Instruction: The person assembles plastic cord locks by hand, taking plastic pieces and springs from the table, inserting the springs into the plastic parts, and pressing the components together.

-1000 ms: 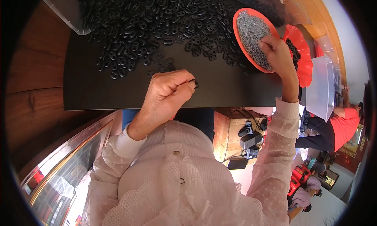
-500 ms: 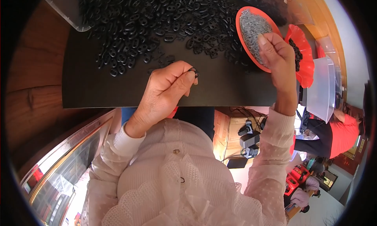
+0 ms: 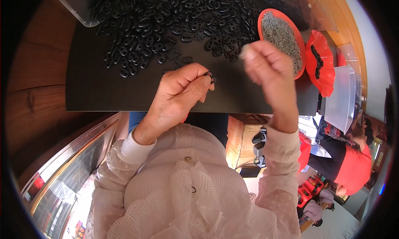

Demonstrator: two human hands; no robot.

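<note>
My left hand (image 3: 183,89) is closed over the near part of the dark table, pinching a small black plastic piece (image 3: 211,77) between thumb and forefinger. Most of that piece is hidden by the fingers. To its right my right hand (image 3: 270,70) hovers, thumb and fingers pressed together and smeared by motion. What it holds, if anything, cannot be made out. Just behind it stands a red oval dish (image 3: 262,31) filled with small thin grey metal pieces (image 3: 283,35). A wide heap of black oval two-holed plastic pieces (image 3: 141,41) covers the far side of the table.
Right of the dish sits a red wavy-edged bowl (image 3: 326,79) with small black parts. A translucent plastic bin (image 3: 341,95) is beyond it. Another clear container (image 3: 79,10) edges the heap at far left. A person in a red top (image 3: 353,168) is off to the right.
My right hand has come away from the dish of grey metal pieces, moving left toward my left hand. My left hand keeps its pinch on the black piece. The view has shifted slightly.
</note>
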